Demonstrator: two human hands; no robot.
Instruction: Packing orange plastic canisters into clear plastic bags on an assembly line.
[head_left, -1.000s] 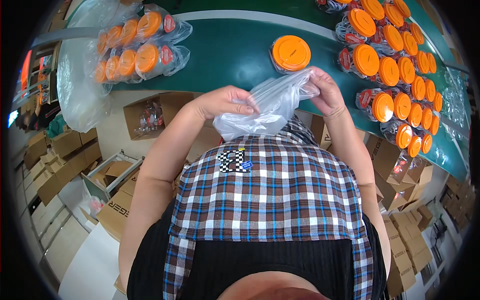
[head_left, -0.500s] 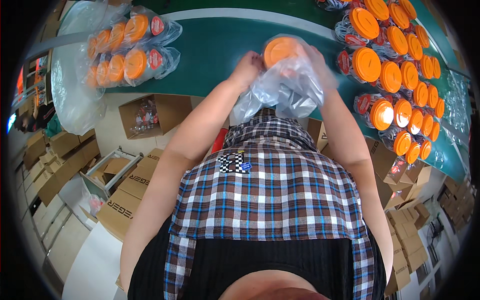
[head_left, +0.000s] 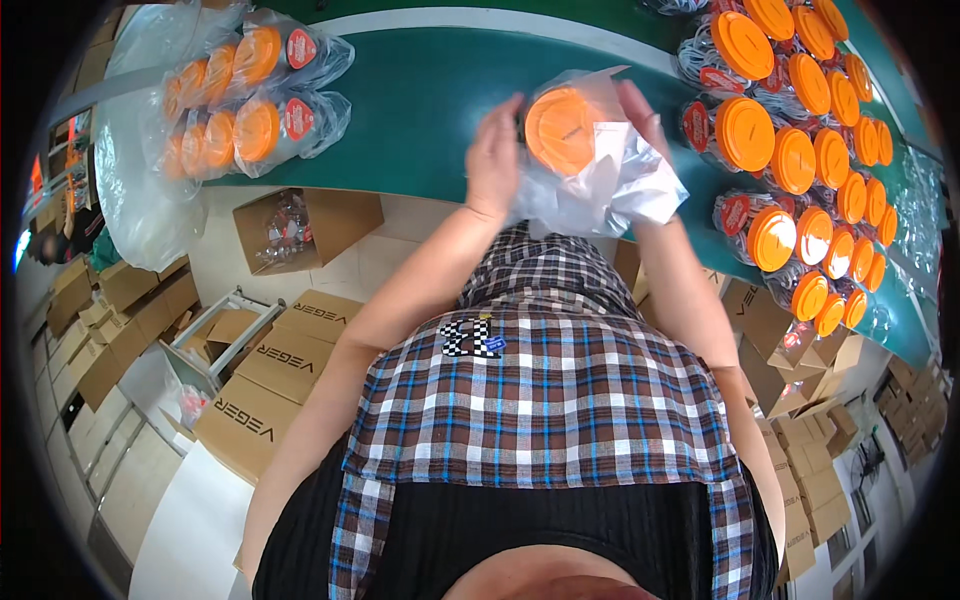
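A clear plastic jar with an orange lid [head_left: 562,128] is held above the green tabletop [head_left: 420,110], the left hand [head_left: 494,160] and right hand [head_left: 640,112] clamped on the crinkled clear plastic bag [head_left: 625,185] around it. The bag is best drawn evenly, its mouth kept wide. Open tabletop lies to the left; crowded orange-lidded jars [head_left: 790,160] stand near on the right.

Orange-lidded jars [head_left: 790,150] are crowding the green bench's [head_left: 420,100] right edge; bagged jars [head_left: 250,100] are lying near its left end.
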